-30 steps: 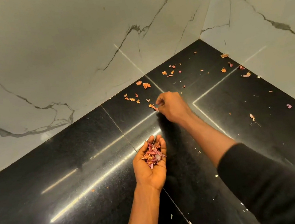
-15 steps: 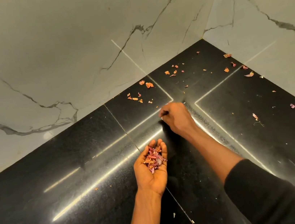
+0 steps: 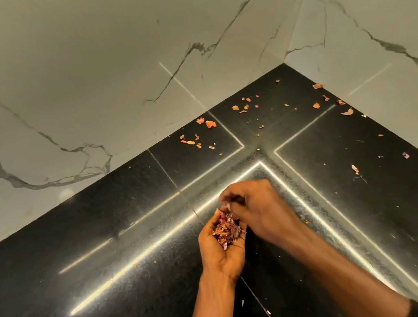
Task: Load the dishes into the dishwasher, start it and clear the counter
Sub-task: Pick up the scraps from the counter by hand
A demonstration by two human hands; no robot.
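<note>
The left hand [image 3: 221, 248] lies palm up and cupped just above the counter [image 3: 103, 253], cradling a heap of onion peels [image 3: 227, 229]. The right hand [image 3: 257, 210] hovers over that heap with fingertips pinched together; motion blur hides whether a scrap sits between them. The peels look papery, light and brittle, so they likely crumble or drift if squeezed hard; a gentle fingertip pinch at an edge should lift each one. They are thin curled flakes, purple, pink and orange. More loose scraps [image 3: 209, 124] lie scattered farther off toward the far corner, and a few at the right near the marble wall [image 3: 84, 81].
</note>
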